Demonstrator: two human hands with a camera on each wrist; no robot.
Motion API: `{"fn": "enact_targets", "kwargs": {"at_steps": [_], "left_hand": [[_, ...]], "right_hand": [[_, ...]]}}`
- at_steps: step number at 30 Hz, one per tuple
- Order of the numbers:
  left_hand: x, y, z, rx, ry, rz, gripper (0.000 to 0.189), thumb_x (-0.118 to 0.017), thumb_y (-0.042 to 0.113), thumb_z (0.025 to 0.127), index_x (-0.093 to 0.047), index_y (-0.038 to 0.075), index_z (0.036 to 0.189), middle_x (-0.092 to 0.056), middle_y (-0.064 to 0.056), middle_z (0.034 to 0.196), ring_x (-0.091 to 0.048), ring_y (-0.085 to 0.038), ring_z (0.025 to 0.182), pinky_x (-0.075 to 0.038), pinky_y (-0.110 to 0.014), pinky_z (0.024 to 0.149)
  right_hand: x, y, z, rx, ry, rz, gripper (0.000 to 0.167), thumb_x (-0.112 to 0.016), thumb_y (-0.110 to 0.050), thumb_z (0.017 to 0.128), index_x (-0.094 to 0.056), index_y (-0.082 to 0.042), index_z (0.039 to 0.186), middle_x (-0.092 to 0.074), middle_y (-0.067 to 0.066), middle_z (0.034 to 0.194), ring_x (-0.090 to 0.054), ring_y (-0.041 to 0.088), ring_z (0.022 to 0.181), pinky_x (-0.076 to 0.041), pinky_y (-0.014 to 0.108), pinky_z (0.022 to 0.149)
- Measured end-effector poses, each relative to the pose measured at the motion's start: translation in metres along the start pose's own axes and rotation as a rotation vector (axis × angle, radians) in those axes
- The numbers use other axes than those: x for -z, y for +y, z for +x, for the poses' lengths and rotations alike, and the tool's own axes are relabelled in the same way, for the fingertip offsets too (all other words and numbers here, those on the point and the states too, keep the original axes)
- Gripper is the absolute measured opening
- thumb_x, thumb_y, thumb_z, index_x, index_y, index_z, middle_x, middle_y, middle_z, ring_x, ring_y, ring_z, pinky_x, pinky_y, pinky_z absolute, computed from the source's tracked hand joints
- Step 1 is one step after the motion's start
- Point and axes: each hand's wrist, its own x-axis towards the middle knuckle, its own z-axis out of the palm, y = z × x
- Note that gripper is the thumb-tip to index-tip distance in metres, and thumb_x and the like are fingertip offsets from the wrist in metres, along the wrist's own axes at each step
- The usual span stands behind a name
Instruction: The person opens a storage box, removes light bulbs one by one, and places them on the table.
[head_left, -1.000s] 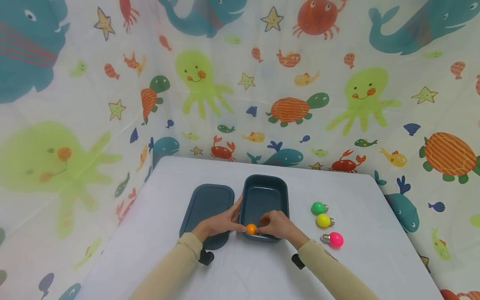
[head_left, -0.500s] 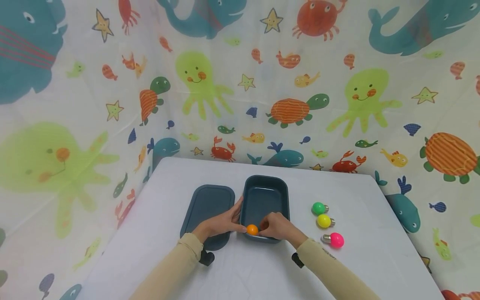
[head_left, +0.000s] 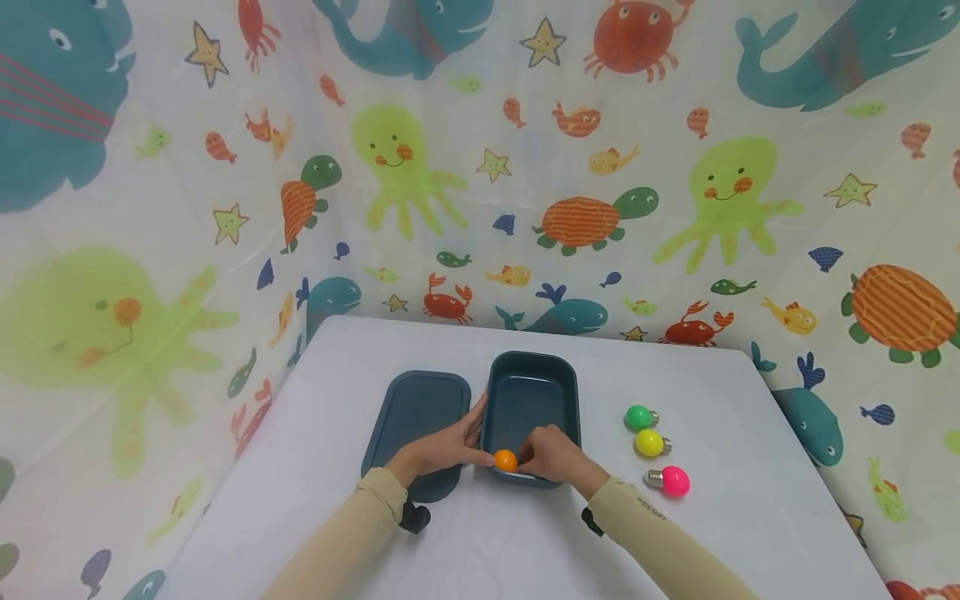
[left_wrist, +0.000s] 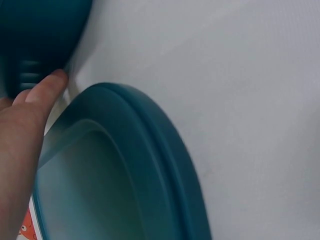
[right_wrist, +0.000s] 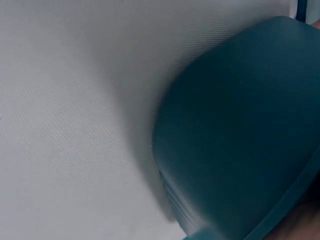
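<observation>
An orange light bulb (head_left: 506,461) lies inside the near left corner of a dark teal box (head_left: 529,400). My right hand (head_left: 558,458) reaches over the near rim with curled fingers and pinches the bulb at its base end, which the fingers hide. Along the box's outer left wall lies my left hand (head_left: 444,446), fingers extended and thumb at the near left corner beside the bulb. In the left wrist view its fingers (left_wrist: 47,90) touch the box's outer side (left_wrist: 45,35). The right wrist view mostly shows the box's outer wall (right_wrist: 240,115).
A matching flat lid (head_left: 420,408) lies left of the box, partly under my left forearm. To the right sit a green bulb (head_left: 639,417), a yellow bulb (head_left: 648,442) and a pink bulb (head_left: 676,481) on the white tablecloth (head_left: 697,383). A sea-animal curtain (head_left: 465,192) surrounds the table.
The orange bulb's metal base showed one second ago and is now covered by my right fingers, which sit slightly lower. My left hand stays at the box's side.
</observation>
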Motion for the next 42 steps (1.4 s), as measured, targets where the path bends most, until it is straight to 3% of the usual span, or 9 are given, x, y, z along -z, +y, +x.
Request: {"fn": "enact_targets", "kwargs": {"at_steps": [8,17,24,31,42], "left_hand": [[-0.001,0.0,-0.001,0.005,0.007,0.009,0.107,-0.07,0.024,0.092,0.015,0.03,0.155,0.012,0.003,0.163,-0.012,-0.023,0.149,-0.02,-0.043,0.118],[-0.002,-0.002,-0.005,0.021,0.005,0.001,0.107,-0.071,0.026,0.092,0.015,0.032,0.155,0.011,0.006,0.163,-0.012,-0.021,0.149,-0.019,-0.042,0.118],[-0.003,0.0,-0.009,0.02,-0.007,-0.013,0.106,-0.069,0.02,0.093,0.016,0.03,0.155,0.011,0.004,0.163,-0.01,-0.02,0.149,-0.018,-0.043,0.118],[-0.002,0.003,-0.01,0.025,0.003,-0.009,0.106,-0.069,0.018,0.092,0.015,0.032,0.155,0.011,0.004,0.163,-0.01,-0.02,0.15,-0.018,-0.043,0.118],[-0.001,0.0,-0.01,0.029,0.011,-0.01,0.108,-0.071,0.019,0.091,0.014,0.033,0.155,0.011,0.007,0.163,-0.009,-0.019,0.15,-0.019,-0.042,0.118]], "right_hand": [[-0.001,-0.001,-0.004,0.027,0.024,0.005,0.017,-0.079,-0.019,0.082,-0.077,-0.003,0.088,-0.072,0.0,0.077,-0.057,0.007,0.063,-0.056,0.024,0.064],[0.002,0.006,-0.009,0.043,0.112,0.013,0.017,-0.078,-0.021,0.083,-0.075,-0.006,0.09,-0.069,-0.004,0.077,-0.055,0.006,0.064,-0.054,0.022,0.065],[0.016,0.008,-0.013,0.08,0.156,0.063,0.019,-0.078,-0.023,0.083,-0.074,-0.007,0.093,-0.07,-0.004,0.082,-0.059,0.005,0.069,-0.054,0.021,0.067],[0.031,0.011,-0.018,0.046,0.177,0.143,0.022,-0.077,-0.026,0.084,-0.073,-0.009,0.098,-0.07,-0.005,0.087,-0.061,0.007,0.075,-0.056,0.021,0.069],[0.05,0.023,-0.032,-0.009,0.22,0.162,0.025,-0.078,-0.025,0.083,-0.073,-0.009,0.102,-0.07,-0.005,0.09,-0.063,0.009,0.079,-0.057,0.023,0.071]]}}
